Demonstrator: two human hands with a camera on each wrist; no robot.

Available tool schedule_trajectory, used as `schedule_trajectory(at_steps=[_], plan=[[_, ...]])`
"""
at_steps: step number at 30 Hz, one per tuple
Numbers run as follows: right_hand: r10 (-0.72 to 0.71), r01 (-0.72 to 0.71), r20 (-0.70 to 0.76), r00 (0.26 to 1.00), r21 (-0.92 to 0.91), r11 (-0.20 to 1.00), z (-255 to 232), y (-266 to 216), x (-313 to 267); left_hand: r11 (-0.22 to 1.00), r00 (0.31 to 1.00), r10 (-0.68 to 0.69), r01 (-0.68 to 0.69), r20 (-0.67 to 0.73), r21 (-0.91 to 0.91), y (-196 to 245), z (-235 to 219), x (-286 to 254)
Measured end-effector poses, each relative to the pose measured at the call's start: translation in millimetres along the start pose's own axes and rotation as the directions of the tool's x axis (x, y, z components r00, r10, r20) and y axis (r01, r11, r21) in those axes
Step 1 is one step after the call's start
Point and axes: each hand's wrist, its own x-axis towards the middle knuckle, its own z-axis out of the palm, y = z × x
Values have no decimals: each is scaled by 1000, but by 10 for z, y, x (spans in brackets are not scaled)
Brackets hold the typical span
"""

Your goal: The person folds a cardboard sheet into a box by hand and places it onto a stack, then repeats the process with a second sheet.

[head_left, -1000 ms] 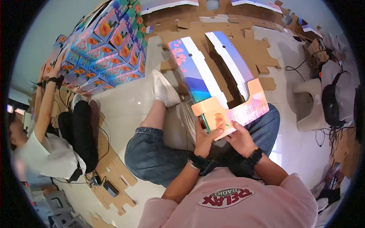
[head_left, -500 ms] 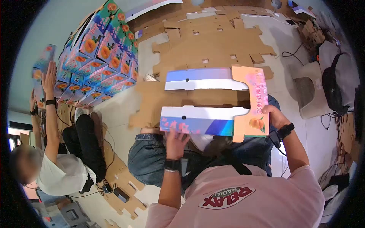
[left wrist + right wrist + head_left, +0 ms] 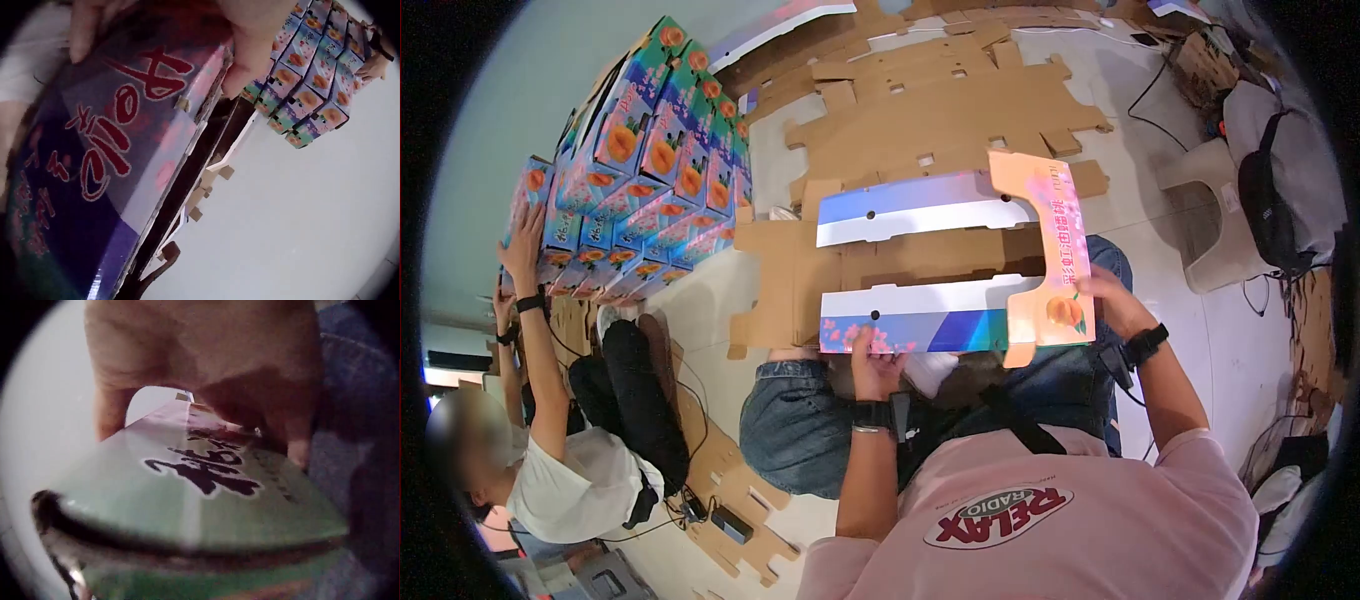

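A partly folded printed fruit carton [image 3: 920, 330] lies crosswise over my lap, its two long white-edged walls running left to right. The orange end panel [image 3: 1055, 250] with a peach picture closes its right side. My left hand [image 3: 875, 372] grips the near wall close to its left end, thumb on the printed face. In the left wrist view the carton's printed wall [image 3: 134, 119] sits between thumb and fingers. My right hand [image 3: 1115, 305] holds the near corner of the end panel. The right wrist view shows its digits spread over both edges of the printed panel [image 3: 206, 469].
A tall stack of peach-printed boxes [image 3: 645, 170] stands at the left, where another person [image 3: 570, 470] holds a box against it. Flat brown cardboard [image 3: 930, 100] covers the floor ahead. A pale stool [image 3: 1220, 220] with a black bag stands at the right.
The carton has turned from pointing away to lying crosswise. My left hand has left the end panel and now grips the near wall; my right hand has moved right with the end panel.
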Motion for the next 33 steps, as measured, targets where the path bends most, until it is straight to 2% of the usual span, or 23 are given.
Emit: schedule_trajectory(at_steps=[4, 6, 8, 9, 10, 12, 14, 15, 16, 17, 20, 21, 22, 24, 25, 26, 27, 28, 29, 30, 31, 32, 33], plan=[[-189, 179, 137, 972, 77, 981, 229, 94, -304, 997, 1000, 14, -12, 18, -80, -4, 15, -30], [-202, 200, 134, 970, 27, 979, 250, 184, -330, 998, 1000, 9, -8, 23, -63, 3, 3, -29], [-318, 326, 70, 946, -184, 927, 358, 236, -366, 999, 1000, 15, -15, 8, -45, 0, 33, -38], [-387, 382, 18, 922, -208, 900, 458, 190, -391, 999, 1000, 25, -25, -9, -33, 1, 51, -42], [-391, 386, 17, 920, -207, 899, 440, 241, -387, 999, 1000, 27, -27, -5, -30, -2, 52, -40], [-370, 368, -227, 901, -55, 928, 321, 476, -318, 999, 999, 20, -21, -26, -41, -4, 46, -39], [-323, 328, -229, 918, -17, 945, 153, 661, -254, 998, 1000, 31, -31, 4, -48, 0, 53, -52], [-277, 358, -349, 895, 192, 914, 184, 624, -229, 998, 999, 41, -39, 35, -53, 2, 57, -63], [-203, 397, -453, 868, 386, 833, 196, 588, -218, 998, 999, 42, -41, 34, -54, 1, 62, -81], [-203, 397, -452, 868, 387, 832, 186, 525, -248, 996, 996, 66, -63, 58, -58, -4, 72, -104], [-47, 259, -288, 956, 762, 594, 116, 290, -403, 990, 987, 121, -111, 110, -90, -25, 80, -139], [-275, 120, 59, 960, 800, 588, -51, 422, -396, 984, 979, 151, -136, 136, -118, -34, 73, -147], [-276, 118, 63, 959, 798, 591, -147, 508, -374, 983, 979, 155, -139, 136, -121, -48, 60, -143], [-79, 82, -53, 995, 897, 434, -348, 705, -291, 979, 975, 165, -144, 150, -142, -82, -9, -163], [-266, -83, 195, 944, 921, 381, -433, 747, -216, 978, 975, 168, -148, 142, -144, -89, -32, -184], [-260, -91, 202, 944, 919, 383, -527, 805, -217, 979, 974, 168, -146, 151, -144, -100, -53, -212], [-8, -33, 43, 999, 849, 527, -478, 697, -277, 979, 973, 168, -145, 160, -144, -105, -74, -241], [212, -23, -160, 964, 745, 666, -432, 608, -313, 978, 973, 172, -149, 154, -147, -79, -103, -274], [212, -27, -156, 965, 743, 669, -406, 568, -320, 989, 972, 134, -120, 194, -83, -22, -131, -300], [164, 60, -261, 951, 680, 731, -384, 553, -341, 996, 968, 94, -92, 231, -18, 44, -157, -330], [108, 142, -359, 927, 603, 785, -379, 539, -359, 996, 971, 83, -72, 224, -57, 137, -165, -382], [108, 138, -356, 928, 601, 788, -411, 524, -371, 995, 971, 87, -75, 221, -62, 288, -187, -432], [120, 100, -326, 938, 584, 806, -458, 522, -391, 996, 967, 30, -7, 255, -92, 474, -215, -507]])
